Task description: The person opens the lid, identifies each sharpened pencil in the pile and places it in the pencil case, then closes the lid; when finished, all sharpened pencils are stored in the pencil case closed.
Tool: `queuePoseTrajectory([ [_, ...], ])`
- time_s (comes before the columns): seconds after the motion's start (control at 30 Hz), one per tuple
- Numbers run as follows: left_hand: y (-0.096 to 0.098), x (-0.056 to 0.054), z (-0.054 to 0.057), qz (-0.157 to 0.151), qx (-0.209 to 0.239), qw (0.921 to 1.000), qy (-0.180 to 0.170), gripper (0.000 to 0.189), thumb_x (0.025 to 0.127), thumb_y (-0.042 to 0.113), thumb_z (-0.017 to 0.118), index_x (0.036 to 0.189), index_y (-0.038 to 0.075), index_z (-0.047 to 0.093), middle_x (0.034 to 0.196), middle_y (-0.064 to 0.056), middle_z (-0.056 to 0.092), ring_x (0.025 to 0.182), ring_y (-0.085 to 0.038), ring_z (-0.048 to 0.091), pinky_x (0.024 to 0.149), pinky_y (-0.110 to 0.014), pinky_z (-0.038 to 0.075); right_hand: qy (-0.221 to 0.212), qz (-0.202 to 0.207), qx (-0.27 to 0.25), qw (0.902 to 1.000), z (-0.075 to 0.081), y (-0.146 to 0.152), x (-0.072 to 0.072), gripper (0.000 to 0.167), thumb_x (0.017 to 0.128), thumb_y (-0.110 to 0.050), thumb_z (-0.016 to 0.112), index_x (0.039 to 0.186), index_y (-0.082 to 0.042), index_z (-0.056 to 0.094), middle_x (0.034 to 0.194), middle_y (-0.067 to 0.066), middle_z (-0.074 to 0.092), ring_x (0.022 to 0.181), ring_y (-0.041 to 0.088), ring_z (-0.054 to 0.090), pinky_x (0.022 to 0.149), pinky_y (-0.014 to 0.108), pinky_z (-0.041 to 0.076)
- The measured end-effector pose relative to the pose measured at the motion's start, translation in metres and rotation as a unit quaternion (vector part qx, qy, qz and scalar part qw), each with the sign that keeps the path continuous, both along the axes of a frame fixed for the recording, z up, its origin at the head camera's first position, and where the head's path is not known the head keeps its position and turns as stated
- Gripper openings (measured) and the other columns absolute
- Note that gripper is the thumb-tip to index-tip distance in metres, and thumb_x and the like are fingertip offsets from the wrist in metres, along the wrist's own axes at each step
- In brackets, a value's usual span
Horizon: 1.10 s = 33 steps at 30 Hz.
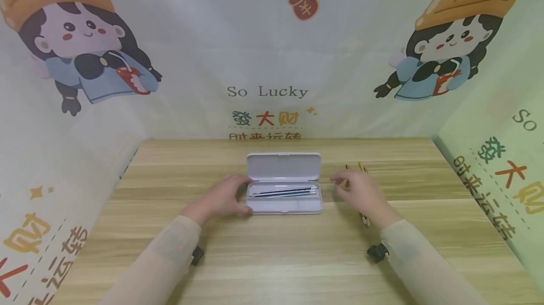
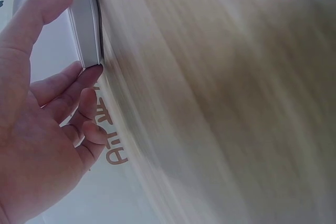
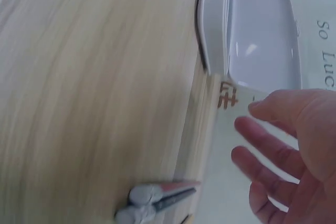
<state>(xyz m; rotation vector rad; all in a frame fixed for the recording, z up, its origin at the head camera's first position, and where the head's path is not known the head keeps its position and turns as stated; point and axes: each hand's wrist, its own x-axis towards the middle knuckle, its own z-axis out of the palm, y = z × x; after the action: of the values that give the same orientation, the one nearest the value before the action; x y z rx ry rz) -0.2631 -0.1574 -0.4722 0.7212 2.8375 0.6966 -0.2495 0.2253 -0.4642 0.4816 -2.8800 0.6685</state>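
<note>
A white pencil case (image 1: 284,167) stands with its lid raised in the head view. Several pencils (image 1: 282,192) lie lengthwise in its rear compartment. My left hand (image 1: 223,195) holds the case's left end, thumb at the front corner and fingers at the back; the left wrist view shows the thumb on the case's side wall (image 2: 86,30). To the right of the case hovers my right hand (image 1: 361,191), its fingers loosely bent around nothing. Beneath it, partly hidden, several pens or pencils (image 1: 364,220) lie on the table; two rounded ends (image 3: 146,195) show in the right wrist view.
The wood-grain table (image 1: 272,258) reaches back to a printed cloth (image 1: 272,50) that hangs behind it and along both sides. A dark wrist device (image 1: 377,252) sits at the right sleeve, another (image 1: 197,255) at the left.
</note>
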Motion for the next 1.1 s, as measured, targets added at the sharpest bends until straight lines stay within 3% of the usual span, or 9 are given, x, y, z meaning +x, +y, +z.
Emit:
queuePoseTrajectory([
  [0.2,0.0,0.0,-0.001,0.0,-0.001,1.0,0.001,0.087,0.072,0.036,0.091,0.145,0.004,0.055,0.148,-0.015,0.059,0.139,-0.036,0.052,0.121,-0.051,0.04,-0.009,-0.033,0.025,0.9991,0.002,0.014,-0.001,0.026,0.091,-0.012,0.069,0.115,-0.01,0.077,0.099,0.007,0.078,0.058,0.011,0.05,0.049,0.026,0.041],
  [0.3,0.0,0.0,-0.001,0.001,-0.001,1.0,-0.001,0.087,0.072,0.036,0.091,0.145,0.004,0.055,0.148,-0.015,0.059,0.139,-0.036,0.052,0.122,-0.05,0.04,-0.013,-0.04,0.037,0.9984,0.002,0.02,-0.001,0.026,0.092,-0.012,0.069,0.116,-0.009,0.077,0.101,0.01,0.078,0.052,0.011,0.047,0.044,0.026,0.037],
  [0.5,0.001,0.0,0.0,-0.002,-0.003,1.0,0.0,0.087,0.073,0.036,0.09,0.145,0.004,0.055,0.148,-0.016,0.058,0.139,-0.036,0.051,0.122,-0.051,0.04,-0.014,-0.056,0.054,0.9968,0.004,0.032,0.001,0.027,0.088,-0.012,0.074,0.115,-0.009,0.077,0.105,0.012,0.078,0.074,0.022,0.068,0.05,0.028,0.047],
  [0.7,0.0,0.0,-0.001,0.0,-0.002,1.0,0.0,0.087,0.073,0.037,0.091,0.145,0.005,0.055,0.149,-0.015,0.058,0.14,-0.036,0.051,0.122,-0.051,0.04,-0.037,-0.073,0.069,0.9943,0.004,0.039,0.002,0.03,0.088,-0.016,0.076,0.117,-0.009,0.075,0.105,0.011,0.078,0.087,0.028,0.073,0.055,0.03,0.053],
  [1.1,0.0,0.0,-0.001,-0.003,0.002,1.0,0.001,0.087,0.072,0.036,0.091,0.145,0.004,0.055,0.148,-0.016,0.058,0.139,-0.036,0.051,0.121,-0.051,0.04,-0.077,-0.079,0.082,0.9905,0.003,0.043,0.004,0.03,0.088,-0.02,0.078,0.116,-0.01,0.075,0.098,0.007,0.076,0.08,0.021,0.068,0.053,0.029,0.051],
])
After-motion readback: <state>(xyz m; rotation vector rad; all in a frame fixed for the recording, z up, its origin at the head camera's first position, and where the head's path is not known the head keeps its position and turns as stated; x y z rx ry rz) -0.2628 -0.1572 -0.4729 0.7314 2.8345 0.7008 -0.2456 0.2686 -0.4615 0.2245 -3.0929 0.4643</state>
